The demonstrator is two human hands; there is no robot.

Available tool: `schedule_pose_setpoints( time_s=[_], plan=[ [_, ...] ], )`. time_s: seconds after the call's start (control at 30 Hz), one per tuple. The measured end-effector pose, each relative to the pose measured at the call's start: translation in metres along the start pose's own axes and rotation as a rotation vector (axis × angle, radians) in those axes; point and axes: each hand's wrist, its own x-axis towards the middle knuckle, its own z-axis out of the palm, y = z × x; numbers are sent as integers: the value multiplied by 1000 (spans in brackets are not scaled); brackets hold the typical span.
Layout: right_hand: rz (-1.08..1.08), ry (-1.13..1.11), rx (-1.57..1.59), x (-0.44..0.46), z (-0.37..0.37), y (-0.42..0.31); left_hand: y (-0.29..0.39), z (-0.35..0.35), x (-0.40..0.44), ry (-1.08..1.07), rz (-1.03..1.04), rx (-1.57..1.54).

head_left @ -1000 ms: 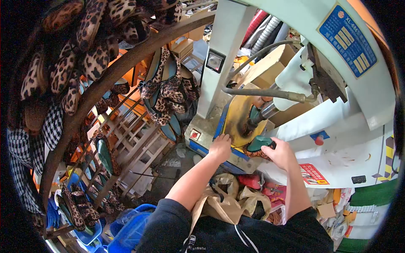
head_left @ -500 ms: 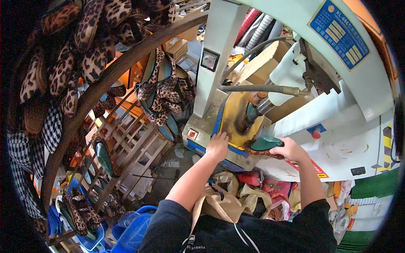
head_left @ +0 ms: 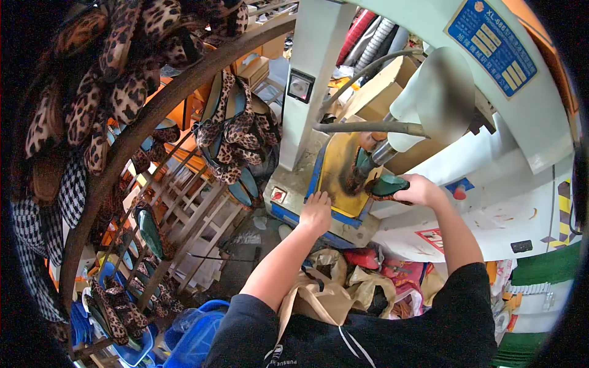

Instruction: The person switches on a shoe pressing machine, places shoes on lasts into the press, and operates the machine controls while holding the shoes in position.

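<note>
My right hand (head_left: 422, 190) grips one end of a shoe (head_left: 389, 185) with a dark green inside and leopard-print sides. It is held just above the right side of the machine's yellow pad (head_left: 336, 165). My left hand (head_left: 315, 212) lies with its fingers on the front left edge of that pad and holds nothing. Farther back on the pad, another leopard-print shoe (head_left: 359, 164) is under the metal press rod (head_left: 383, 153), partly hidden by it.
Leopard-print shoes (head_left: 239, 129) hang on a curved rack (head_left: 153, 110) at left, beside checked ones (head_left: 75, 187). A red switch (head_left: 278, 195) and a red button (head_left: 459, 193) are on the machine. A hose (head_left: 368, 127) crosses above the pad. Blue bins (head_left: 193, 337) stand lower left.
My right hand has moved slightly up and away from me, carrying the shoe toward the press rod. My left hand stays on the pad's edge.
</note>
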Motion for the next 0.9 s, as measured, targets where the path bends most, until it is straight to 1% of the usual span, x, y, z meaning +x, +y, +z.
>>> schedule_pose_setpoints(
  time_s=[0.1,0.13,0.23,0.33,0.37,0.4,0.43,0.47,0.57,0.67,0.73,0.9],
  plan=[
    [16,-82,-35,5,-8,7,8,-14,-1,-45,-16,8],
    [29,-110,-46,5,-11,4,7,-9,1,-21,-13,6],
    [188,-184,-21,4,-20,-13,5,1,5,35,-11,-15],
    [166,-225,40,10,-23,-17,4,-1,5,41,-6,-53],
    [105,-175,4,15,-21,-15,3,-5,4,29,3,-55],
    [81,-176,-4,18,-23,-17,3,-8,3,17,10,-57],
    [108,-180,-29,19,-25,-23,4,-12,2,11,18,-40],
    [132,-186,-54,20,-27,-26,5,-9,3,37,26,-45],
    [48,-192,-69,26,-31,-25,2,-1,0,102,34,-48],
    [148,-240,43,26,-35,-30,4,0,2,121,27,-26],
    [129,-238,58,28,-36,-29,5,0,2,90,12,5],
    [127,-250,64,37,-33,-24,5,0,0,124,2,-18]
  ],
)
